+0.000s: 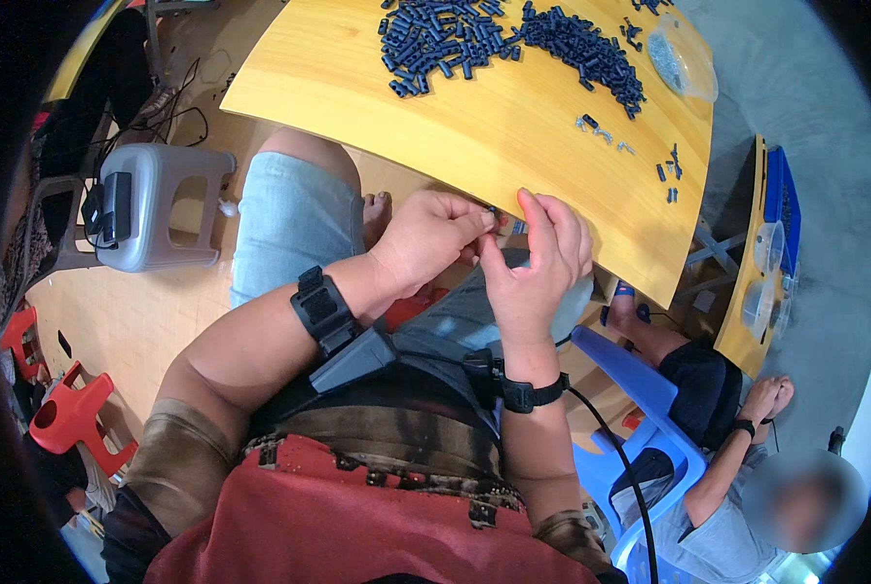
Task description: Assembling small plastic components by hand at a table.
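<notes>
My left hand (430, 236) is closed in a pinch just off the near edge of the yellow table (513, 161). A small black piece (493, 210) shows at its fingertips; most of it is hidden, and its exact kind cannot be made out. Close beside it is my right hand (542, 268), thumb and forefinger apart around the spot where the left fingertips are. Nothing is visibly gripped in the right hand. Both hands hover above my lap, below the tabletop's edge.
Two heaps of black tubular parts (435, 44) lie on the far tabletop. To the right are small silvery pieces (606, 134), loose black parts (671, 170) and a clear tray (684, 58) of tiny metal bits. A blue chair (640, 389) with a seated person stands at right, a grey stool (163, 204) at left.
</notes>
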`<state>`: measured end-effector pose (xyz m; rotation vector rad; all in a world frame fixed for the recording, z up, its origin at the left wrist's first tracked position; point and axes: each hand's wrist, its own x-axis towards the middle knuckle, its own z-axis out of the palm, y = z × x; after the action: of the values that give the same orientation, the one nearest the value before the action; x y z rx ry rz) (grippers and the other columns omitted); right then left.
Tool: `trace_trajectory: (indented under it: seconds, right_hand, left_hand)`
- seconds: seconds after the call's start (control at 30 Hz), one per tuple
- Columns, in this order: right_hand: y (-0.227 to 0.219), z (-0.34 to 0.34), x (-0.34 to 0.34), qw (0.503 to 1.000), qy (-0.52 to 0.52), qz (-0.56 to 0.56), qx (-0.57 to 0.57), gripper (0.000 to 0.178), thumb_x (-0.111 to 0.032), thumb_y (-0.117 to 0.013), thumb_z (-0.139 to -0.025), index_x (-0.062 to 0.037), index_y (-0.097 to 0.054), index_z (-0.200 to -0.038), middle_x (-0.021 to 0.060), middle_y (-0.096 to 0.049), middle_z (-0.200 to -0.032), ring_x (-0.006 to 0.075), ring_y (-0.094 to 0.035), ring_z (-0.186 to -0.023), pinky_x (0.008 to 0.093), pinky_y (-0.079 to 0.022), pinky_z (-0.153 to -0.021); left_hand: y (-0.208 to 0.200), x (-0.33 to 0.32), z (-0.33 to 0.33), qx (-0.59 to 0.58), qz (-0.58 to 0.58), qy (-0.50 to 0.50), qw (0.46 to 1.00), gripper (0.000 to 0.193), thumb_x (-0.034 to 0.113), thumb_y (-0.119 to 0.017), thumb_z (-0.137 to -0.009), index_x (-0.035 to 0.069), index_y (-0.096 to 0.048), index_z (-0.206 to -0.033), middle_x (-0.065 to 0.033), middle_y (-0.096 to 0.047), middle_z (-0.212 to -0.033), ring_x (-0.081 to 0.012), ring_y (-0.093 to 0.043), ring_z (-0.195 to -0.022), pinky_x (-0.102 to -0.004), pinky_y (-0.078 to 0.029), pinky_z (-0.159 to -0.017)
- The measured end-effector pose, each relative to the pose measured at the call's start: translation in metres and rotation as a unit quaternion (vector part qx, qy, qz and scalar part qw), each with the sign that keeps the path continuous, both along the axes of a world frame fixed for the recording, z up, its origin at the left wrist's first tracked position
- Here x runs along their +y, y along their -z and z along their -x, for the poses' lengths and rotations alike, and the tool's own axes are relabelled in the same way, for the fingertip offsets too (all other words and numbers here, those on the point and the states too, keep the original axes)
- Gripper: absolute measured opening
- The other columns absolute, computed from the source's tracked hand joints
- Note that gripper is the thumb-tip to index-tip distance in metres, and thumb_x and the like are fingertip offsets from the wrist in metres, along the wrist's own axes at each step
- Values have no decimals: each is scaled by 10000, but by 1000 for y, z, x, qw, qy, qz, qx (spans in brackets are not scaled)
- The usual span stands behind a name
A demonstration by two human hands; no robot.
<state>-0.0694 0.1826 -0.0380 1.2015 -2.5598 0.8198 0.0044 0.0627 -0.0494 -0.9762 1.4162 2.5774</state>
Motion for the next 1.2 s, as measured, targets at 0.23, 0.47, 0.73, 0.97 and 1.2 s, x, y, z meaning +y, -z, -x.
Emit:
trace_trajectory:
  seconds: [0.23, 0.47, 0.73, 0.97, 1.2]
  right_hand:
    - [3, 11, 2, 997, -67, 40, -17, 467, -127, -740, -622, -44, -624, -1067, 102, -574, -1067, 313, -536, -999, 425, -396, -883]
    - [3, 10, 4, 997, -74, 11, 14, 495, -142, -736, -634, -23, -616, -1099, 115, -579, -1105, 316, -536, -1040, 433, -403, -893]
    - [3, 8, 4, 997, -70, -24, 34, 462, -169, -727, -669, -20, -630, -1095, 106, -584, -1119, 304, -542, -1040, 427, -403, -885]
    - [4, 10, 5, 996, -69, -39, 37, 482, -184, -729, -680, -32, -623, -1125, 93, -572, -1155, 295, -536, -1061, 430, -406, -885]
    - [4, 10, 5, 996, -72, -23, 38, 490, -169, -721, -685, -41, -611, -1145, 85, -572, -1149, 287, -531, -1070, 425, -401, -889]
  left_hand:
    - [-6, 4, 3, -8, 11, -14, 1000, 185, 122, -556, -929, -31, -653, -892, -36, -630, -768, -73, -527, -635, -209, -452, -606]
    - [9, 14, 4, 28, 5, -68, 997, 188, 103, -560, -918, -36, -657, -837, -30, -626, -739, -68, -521, -636, -209, -435, -595]
    - [14, 20, 2, 30, -54, -96, 993, 178, 43, -539, -917, -78, -654, -978, -88, -662, -881, -102, -587, -778, -227, -484, -716]
    - [-1, 17, 4, 10, -79, -116, 990, 171, 48, -559, -904, -85, -661, -940, -85, -661, -851, -98, -585, -756, -215, -478, -688]
    - [1, 23, 5, 1, -69, -126, 990, 170, 52, -534, -922, -58, -659, -960, -84, -665, -839, -103, -597, -711, -213, -481, -629]
